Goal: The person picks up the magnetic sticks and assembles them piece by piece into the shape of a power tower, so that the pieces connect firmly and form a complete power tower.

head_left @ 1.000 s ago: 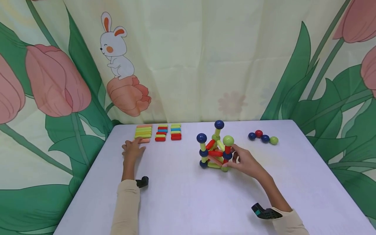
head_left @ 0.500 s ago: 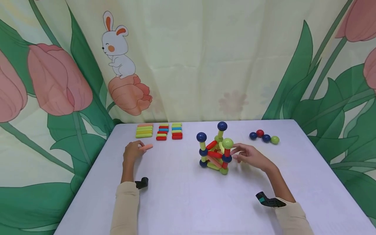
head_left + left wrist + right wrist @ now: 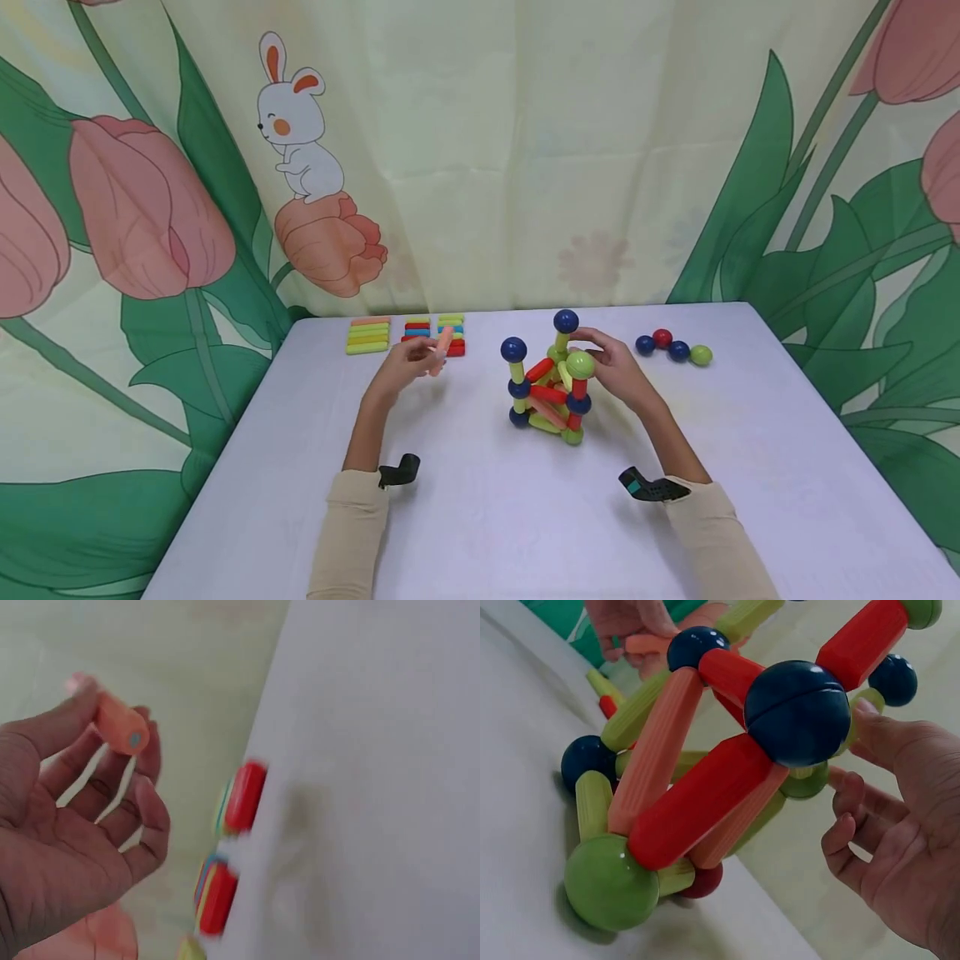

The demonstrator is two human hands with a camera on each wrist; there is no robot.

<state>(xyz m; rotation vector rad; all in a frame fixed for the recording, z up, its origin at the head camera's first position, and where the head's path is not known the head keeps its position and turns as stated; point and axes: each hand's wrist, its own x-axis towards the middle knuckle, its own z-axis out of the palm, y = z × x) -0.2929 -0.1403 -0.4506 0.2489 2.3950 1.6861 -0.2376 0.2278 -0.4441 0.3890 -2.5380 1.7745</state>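
Observation:
My left hand (image 3: 408,367) pinches a peach magnetic building stick (image 3: 444,343) between thumb and fingers, raised off the table. Its round end with a small disc faces the camera in the left wrist view, where the stick (image 3: 120,727) is slightly blurred. A stick-and-ball structure (image 3: 549,394) of red, yellow-green and peach sticks with blue and green balls stands at mid-table. My right hand (image 3: 618,367) holds its back upright, thumb and finger at the yellow-green stick under the blue top ball (image 3: 892,679); part of that grip is hidden.
Rows of short sticks (image 3: 416,327) and longer sticks (image 3: 367,337) lie at the back left of the white table (image 3: 480,517). Several loose balls (image 3: 678,351) sit at the back right. A printed curtain (image 3: 465,167) hangs behind the table edge.
My left hand has picked up the peach stick from the left group and carried it rightward. My right hand has let go of the front right upright and moved to the back one.

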